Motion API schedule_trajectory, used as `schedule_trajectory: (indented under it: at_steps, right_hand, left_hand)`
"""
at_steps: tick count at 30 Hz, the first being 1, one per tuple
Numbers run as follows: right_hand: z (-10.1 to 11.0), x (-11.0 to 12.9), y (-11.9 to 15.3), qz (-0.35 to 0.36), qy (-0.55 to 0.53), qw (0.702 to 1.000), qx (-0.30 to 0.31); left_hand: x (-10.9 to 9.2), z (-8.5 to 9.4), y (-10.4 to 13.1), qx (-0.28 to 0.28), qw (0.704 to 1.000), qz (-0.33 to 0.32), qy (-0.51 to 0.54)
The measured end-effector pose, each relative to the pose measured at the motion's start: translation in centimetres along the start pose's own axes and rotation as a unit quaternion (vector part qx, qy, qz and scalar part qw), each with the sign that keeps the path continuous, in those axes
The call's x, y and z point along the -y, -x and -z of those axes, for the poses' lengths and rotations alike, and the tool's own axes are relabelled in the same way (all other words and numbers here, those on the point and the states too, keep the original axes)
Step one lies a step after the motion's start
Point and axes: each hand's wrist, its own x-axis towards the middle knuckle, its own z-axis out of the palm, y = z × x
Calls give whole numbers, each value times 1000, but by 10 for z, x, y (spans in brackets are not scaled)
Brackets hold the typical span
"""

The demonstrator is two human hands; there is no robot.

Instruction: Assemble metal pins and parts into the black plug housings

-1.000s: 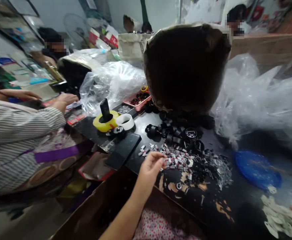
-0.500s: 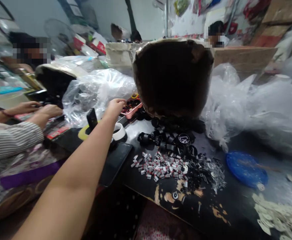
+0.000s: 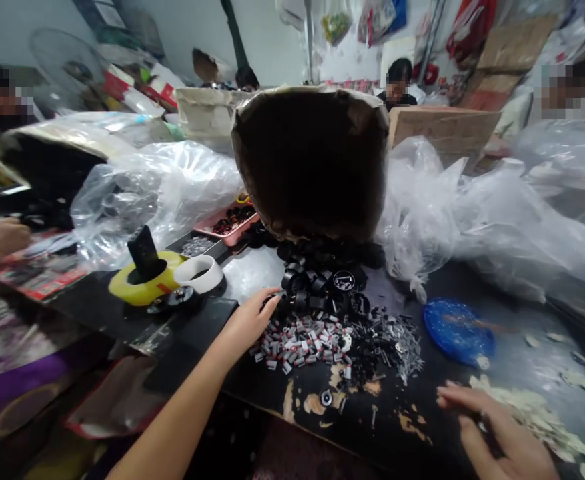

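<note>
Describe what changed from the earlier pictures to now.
The left hand has come back from the pink tray, nearer and to the right, to the black parts; whether it picked anything up is unclear. The right hand, out of view half a second ago, shows at lower right, its grip unclear. The view swung right. The grey pieces, yellow tape roll and blue disc stayed put.
</note>
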Motion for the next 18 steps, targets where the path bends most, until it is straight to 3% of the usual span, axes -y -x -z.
schedule_trajectory:
  at_steps: [4,8,12,15,18]
  right_hand:
    - [-17,11,8,18,-60,996,62]
    - [-30,14,17,2,-105,990,97]
    - [-41,25,13,-42,-147,975,162]
    - [-46,47,-1,-117,-181,951,223]
    - [-53,66,-18,-177,-195,925,274]
  left_hand:
    - [1,-5,15,-5,1000,-19,-12]
    - [1,-3,30,-47,998,-28,-19]
    - [-17,-13,61,-80,996,-46,1]
    - [-42,-34,99,-51,994,-86,36]
    - [-64,-54,136,54,980,-166,96]
